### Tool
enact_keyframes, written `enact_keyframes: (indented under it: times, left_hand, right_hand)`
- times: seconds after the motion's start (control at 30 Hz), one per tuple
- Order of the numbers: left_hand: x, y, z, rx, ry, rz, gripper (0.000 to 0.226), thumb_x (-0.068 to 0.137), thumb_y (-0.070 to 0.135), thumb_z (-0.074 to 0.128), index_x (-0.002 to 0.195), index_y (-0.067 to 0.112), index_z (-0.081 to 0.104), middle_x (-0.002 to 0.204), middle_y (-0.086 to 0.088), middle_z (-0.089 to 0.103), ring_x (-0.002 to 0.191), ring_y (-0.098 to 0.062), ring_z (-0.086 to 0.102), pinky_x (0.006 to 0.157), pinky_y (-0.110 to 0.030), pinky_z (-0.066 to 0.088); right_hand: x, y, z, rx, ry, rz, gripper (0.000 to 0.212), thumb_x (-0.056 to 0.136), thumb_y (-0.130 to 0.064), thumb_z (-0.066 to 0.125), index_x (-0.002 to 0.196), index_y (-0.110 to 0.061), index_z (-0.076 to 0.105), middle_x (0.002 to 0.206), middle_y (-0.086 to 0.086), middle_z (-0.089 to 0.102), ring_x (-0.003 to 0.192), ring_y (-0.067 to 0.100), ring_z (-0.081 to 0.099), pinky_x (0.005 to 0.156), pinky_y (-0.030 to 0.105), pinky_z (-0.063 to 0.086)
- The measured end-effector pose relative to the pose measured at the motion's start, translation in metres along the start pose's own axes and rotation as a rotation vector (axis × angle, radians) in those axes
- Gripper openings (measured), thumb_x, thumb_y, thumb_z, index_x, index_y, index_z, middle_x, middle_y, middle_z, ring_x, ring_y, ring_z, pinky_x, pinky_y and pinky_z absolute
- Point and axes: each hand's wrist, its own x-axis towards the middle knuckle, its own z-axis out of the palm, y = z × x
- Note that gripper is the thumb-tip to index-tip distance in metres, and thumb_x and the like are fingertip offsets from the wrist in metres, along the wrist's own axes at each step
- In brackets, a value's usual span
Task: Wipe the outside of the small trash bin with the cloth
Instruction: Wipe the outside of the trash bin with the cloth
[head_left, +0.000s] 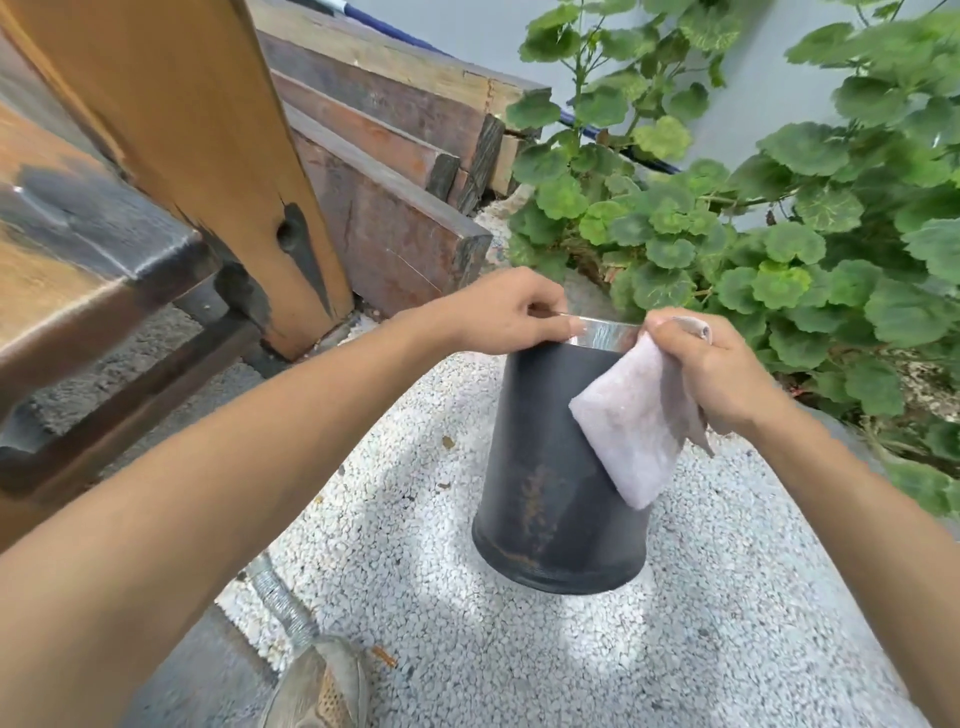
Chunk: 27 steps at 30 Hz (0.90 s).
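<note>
A small dark grey trash bin (545, 467) with a shiny metal rim stands upright on white gravel, rust streaks running down its side. My left hand (498, 314) pinches the rim at the bin's upper left. My right hand (711, 369) grips a folded pale pink cloth (634, 421) at the rim's right end. The cloth hangs down over the upper right part of the bin's outer wall.
A wooden post (208, 145) and stacked timber beams (395, 156) rise to the left and behind. A leafy green plant (779, 218) crowds the right side. White gravel ground (415, 571) surrounds the bin; my shoe (319, 686) is at the bottom.
</note>
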Motion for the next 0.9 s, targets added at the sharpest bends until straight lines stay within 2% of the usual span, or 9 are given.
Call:
enact_keyframes:
  times: [0.1,0.2,0.3,0.47,0.6,0.67,0.83,0.87,0.9]
  left_hand:
    - [0.009,0.017,0.006,-0.125,0.012,-0.005,0.027,0.094,0.031,0.071,0.080,0.009,0.073,0.063,0.014,0.062,0.061,-0.001,0.052,0.066,-0.027,0.044]
    - [0.021,0.036,0.012,-0.072,0.001,-0.013,0.030,0.092,0.033,0.071,0.071,0.012,0.069,0.054,0.019,0.056,0.053,0.004,0.048,0.057,-0.016,0.037]
    - [0.027,0.044,0.011,-0.075,-0.013,-0.057,0.033,0.093,0.032,0.072,0.070,0.008,0.068,0.058,0.013,0.056,0.055,0.002,0.048,0.063,-0.020,0.042]
    - [0.033,0.053,0.013,-0.110,0.023,-0.154,0.047,0.098,0.031,0.065,0.064,0.002,0.053,0.063,-0.002,0.040,0.047,-0.004,0.041,0.073,-0.020,0.047]
    - [0.039,0.054,0.014,-0.091,0.097,-0.205,0.049,0.098,0.033,0.064,0.059,0.016,0.041,0.057,0.000,0.036,0.039,0.001,0.038,0.051,-0.020,0.033]
    - [0.041,0.051,0.013,-0.104,0.109,-0.219,0.045,0.098,0.034,0.064,0.062,0.013,0.046,0.063,-0.004,0.048,0.059,-0.004,0.053,0.063,-0.021,0.043]
    - [0.037,0.038,0.008,-0.195,0.114,-0.225,0.039,0.098,0.032,0.065,0.068,0.011,0.053,0.065,0.005,0.038,0.060,-0.016,0.033,0.072,-0.029,0.039]
    - [0.036,0.035,0.007,-0.217,0.107,-0.217,0.041,0.099,0.030,0.064,0.065,0.012,0.051,0.065,0.014,0.033,0.058,-0.013,0.028,0.078,-0.028,0.043]
    - [0.034,0.032,0.006,-0.235,0.102,-0.202,0.042,0.099,0.027,0.064,0.062,0.013,0.050,0.059,0.021,0.030,0.089,0.010,0.032,0.087,-0.028,0.046]
  right_hand:
    - [-0.005,-0.006,-0.021,0.091,-0.027,0.064,0.050,0.102,-0.037,0.056,0.089,0.012,0.058,0.060,0.003,0.056,0.048,0.011,0.054,0.052,0.022,0.044]
    - [-0.018,-0.013,-0.032,0.100,-0.002,0.151,0.040,0.108,-0.031,0.050,0.096,0.002,0.069,0.049,-0.005,0.059,0.032,0.006,0.051,0.032,0.011,0.035]
    - [-0.025,-0.015,-0.041,0.159,0.262,0.232,0.043,0.106,-0.040,0.050,0.099,-0.004,0.072,0.070,0.017,0.071,0.056,0.023,0.058,0.048,0.023,0.044]
    - [-0.042,-0.019,-0.028,0.174,0.862,0.165,0.035,0.099,-0.050,0.045,0.072,-0.030,0.049,0.069,-0.010,0.049,0.064,0.010,0.049,0.069,0.033,0.038]
    - [-0.071,-0.007,0.035,-0.133,0.404,-0.092,0.037,0.106,-0.040,0.042,0.131,-0.025,0.066,0.124,-0.007,0.069,0.103,-0.004,0.066,0.086,0.011,0.047]
    - [-0.092,0.009,0.062,-0.261,0.145,-0.197,0.043,0.108,-0.036,0.043,0.147,-0.023,0.054,0.155,-0.005,0.049,0.144,0.001,0.040,0.113,0.008,0.027]
    - [-0.150,0.060,0.090,-0.423,-0.285,-0.353,0.043,0.108,-0.029,0.049,0.150,-0.020,0.051,0.159,-0.006,0.041,0.154,0.001,0.022,0.127,0.033,0.012]
    - [-0.159,0.065,0.090,-0.394,-0.324,-0.320,0.042,0.108,-0.030,0.049,0.148,-0.021,0.053,0.158,-0.008,0.042,0.151,-0.005,0.022,0.127,0.030,0.015]
    - [-0.167,0.067,0.089,-0.350,-0.339,-0.273,0.040,0.108,-0.036,0.048,0.145,-0.023,0.057,0.155,-0.011,0.045,0.148,-0.012,0.024,0.125,0.024,0.017]
